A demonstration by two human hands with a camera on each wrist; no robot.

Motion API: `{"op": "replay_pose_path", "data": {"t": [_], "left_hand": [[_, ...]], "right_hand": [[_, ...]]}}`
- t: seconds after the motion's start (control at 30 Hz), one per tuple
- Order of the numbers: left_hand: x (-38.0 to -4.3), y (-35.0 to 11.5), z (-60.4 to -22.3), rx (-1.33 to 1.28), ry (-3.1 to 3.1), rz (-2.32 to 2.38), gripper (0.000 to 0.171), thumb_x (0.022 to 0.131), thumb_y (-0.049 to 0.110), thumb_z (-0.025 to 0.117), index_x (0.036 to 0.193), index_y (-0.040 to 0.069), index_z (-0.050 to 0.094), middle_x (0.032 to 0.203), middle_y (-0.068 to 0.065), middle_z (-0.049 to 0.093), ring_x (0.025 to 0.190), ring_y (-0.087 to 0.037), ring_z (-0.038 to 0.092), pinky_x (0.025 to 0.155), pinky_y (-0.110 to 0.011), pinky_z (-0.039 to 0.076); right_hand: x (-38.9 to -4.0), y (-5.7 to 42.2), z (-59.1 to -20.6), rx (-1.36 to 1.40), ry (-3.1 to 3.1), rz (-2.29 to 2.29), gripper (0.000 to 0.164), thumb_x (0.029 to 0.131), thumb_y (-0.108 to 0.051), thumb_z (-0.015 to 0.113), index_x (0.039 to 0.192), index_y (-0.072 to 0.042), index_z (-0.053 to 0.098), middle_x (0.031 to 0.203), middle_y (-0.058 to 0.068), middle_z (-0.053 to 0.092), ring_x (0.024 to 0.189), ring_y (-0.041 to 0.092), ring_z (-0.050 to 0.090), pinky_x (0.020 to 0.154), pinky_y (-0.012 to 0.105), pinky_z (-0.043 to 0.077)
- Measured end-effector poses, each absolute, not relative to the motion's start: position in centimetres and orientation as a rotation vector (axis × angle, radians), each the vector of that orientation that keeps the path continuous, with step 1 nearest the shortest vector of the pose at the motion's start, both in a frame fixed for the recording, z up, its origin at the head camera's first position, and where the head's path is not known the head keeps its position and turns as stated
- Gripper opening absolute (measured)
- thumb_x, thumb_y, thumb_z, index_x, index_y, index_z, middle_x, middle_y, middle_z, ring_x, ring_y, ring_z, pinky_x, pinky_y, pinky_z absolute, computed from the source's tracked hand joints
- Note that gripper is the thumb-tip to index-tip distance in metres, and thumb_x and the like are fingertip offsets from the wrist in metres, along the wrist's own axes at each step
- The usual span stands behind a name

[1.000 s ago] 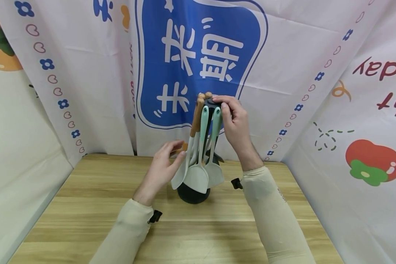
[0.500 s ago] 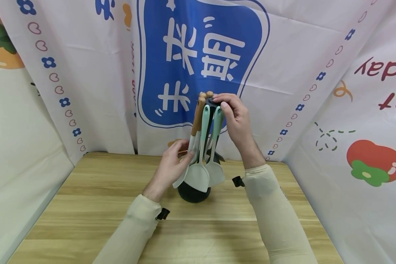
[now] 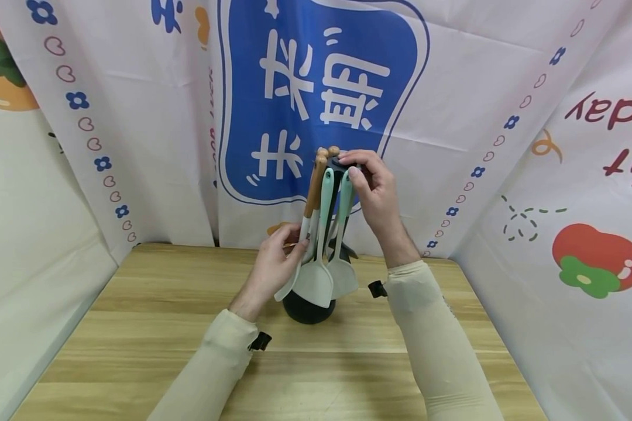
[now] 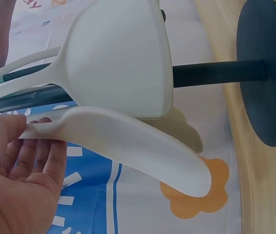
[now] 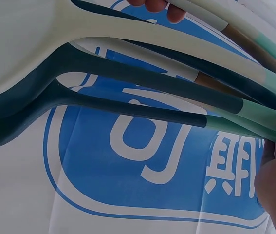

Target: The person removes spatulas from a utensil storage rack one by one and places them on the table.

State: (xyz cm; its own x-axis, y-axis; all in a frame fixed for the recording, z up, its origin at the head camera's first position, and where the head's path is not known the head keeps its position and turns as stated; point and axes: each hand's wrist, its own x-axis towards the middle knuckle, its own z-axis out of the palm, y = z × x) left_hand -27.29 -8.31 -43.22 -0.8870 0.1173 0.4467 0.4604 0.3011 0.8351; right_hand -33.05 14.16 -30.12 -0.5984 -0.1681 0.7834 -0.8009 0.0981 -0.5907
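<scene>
A dark utensil stand (image 3: 309,310) carries several hanging kitchen utensils. My left hand (image 3: 274,260) pinches the white neck of a wooden-handled turner (image 4: 138,146) at the left side, thumb in front and fingers behind. Its blade slants downward, edge-on in the left wrist view. At the top of the stand my right hand (image 3: 376,187) grips the dark cap, its thumb by a mint-green handle (image 3: 346,190). A broad pale turner (image 3: 315,283) with a mint-green handle hangs in front. Behind it, dark utensils (image 5: 147,78) are partly hidden.
The stand's round dark base (image 4: 264,73) rests on a wood-grain table (image 3: 189,362). Printed white cloth (image 3: 158,117) with a blue panel hangs close behind the stand, and more cloth (image 3: 558,234) borders the right side.
My left hand has moved slightly right and taken hold of the wooden-handled turner's neck. My right hand has stayed at the top of the stand.
</scene>
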Motion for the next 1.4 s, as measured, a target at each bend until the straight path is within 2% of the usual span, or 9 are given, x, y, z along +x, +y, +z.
{"op": "replay_pose_path", "data": {"t": [0.37,0.87,1.27,1.4], "left_hand": [[-26.9,-9.4,-42.3,-0.504,-2.275,-1.668,0.033,0.119,0.010,0.070,0.150,-0.001,0.070,0.139,-0.024,0.076,0.130,-0.039,0.078,0.115,-0.056,0.067],[-26.3,-12.1,-41.6,-0.435,-2.310,-1.613,0.041,0.120,0.024,0.071,0.153,0.000,0.068,0.140,-0.023,0.075,0.133,-0.040,0.077,0.117,-0.058,0.066],[-25.9,-15.0,-41.9,-0.368,-2.325,-1.527,0.041,0.120,0.024,0.072,0.152,-0.002,0.069,0.139,-0.024,0.076,0.132,-0.041,0.078,0.115,-0.056,0.066],[-25.8,-16.2,-42.0,-0.347,-2.335,-1.513,0.042,0.121,0.025,0.070,0.153,-0.001,0.068,0.140,-0.023,0.077,0.132,-0.039,0.078,0.114,-0.049,0.067]], "right_hand": [[-33.2,14.0,-30.4,0.939,-1.817,1.536,0.046,0.111,-0.027,0.059,0.129,0.011,0.075,0.143,0.030,0.071,0.139,0.012,0.068,0.120,0.026,0.055],[-33.3,13.9,-30.5,0.933,-1.803,1.538,0.047,0.111,-0.028,0.057,0.127,0.012,0.074,0.142,0.033,0.070,0.138,0.008,0.069,0.121,0.026,0.055],[-33.1,13.9,-30.5,0.923,-1.815,1.529,0.048,0.110,-0.029,0.057,0.128,0.013,0.073,0.142,0.034,0.070,0.137,0.005,0.067,0.117,0.023,0.055],[-33.0,13.9,-30.4,0.922,-1.816,1.531,0.047,0.110,-0.028,0.057,0.128,0.013,0.073,0.142,0.034,0.070,0.137,0.007,0.067,0.115,0.023,0.056]]}}
